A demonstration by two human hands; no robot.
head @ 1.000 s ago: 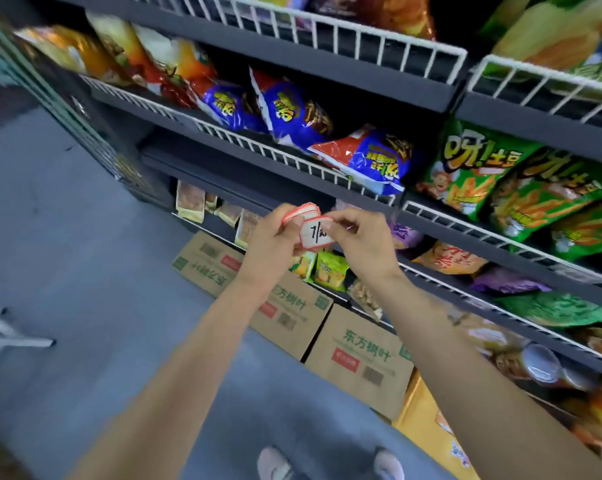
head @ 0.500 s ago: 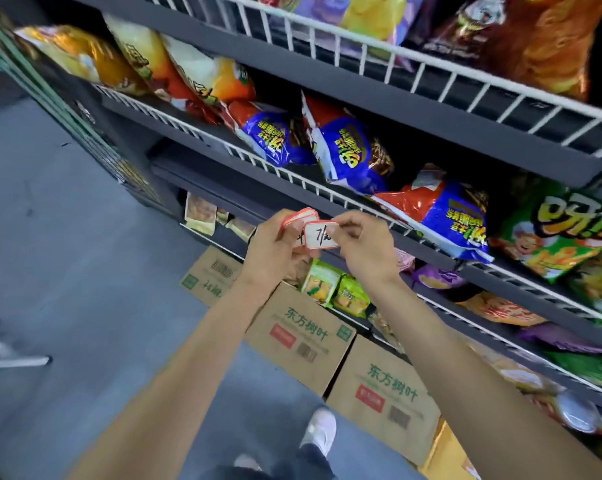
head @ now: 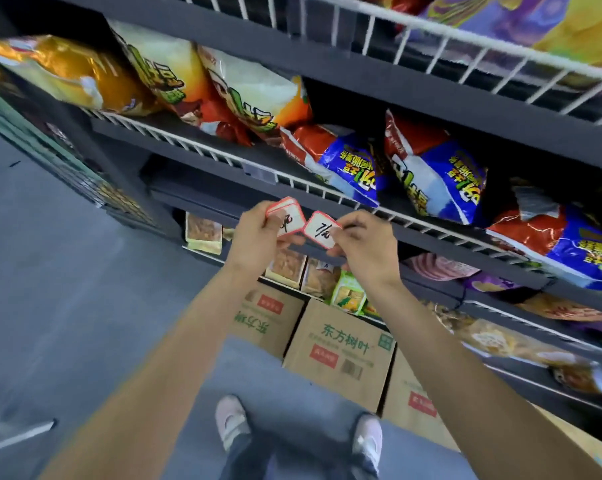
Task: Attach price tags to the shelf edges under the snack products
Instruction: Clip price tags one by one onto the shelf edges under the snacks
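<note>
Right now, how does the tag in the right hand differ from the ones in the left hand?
The right hand pinches a single tag by its edge, its whole handwritten face showing. The left hand holds a stack of tags, the front one half hidden by fingers. The single tag is tilted and sits nearer the shelf edge. Both are white with red borders and black handwriting.

snack bags (head: 427, 174) on shelf (head: 223, 157), boxes (head: 341, 351) below

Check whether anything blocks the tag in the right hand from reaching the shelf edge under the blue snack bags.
Nothing visible does. The right hand pinches the price tag just in front of the dark shelf edge; only open air lies between them. The left hand holds the remaining tags off to the side.
</note>
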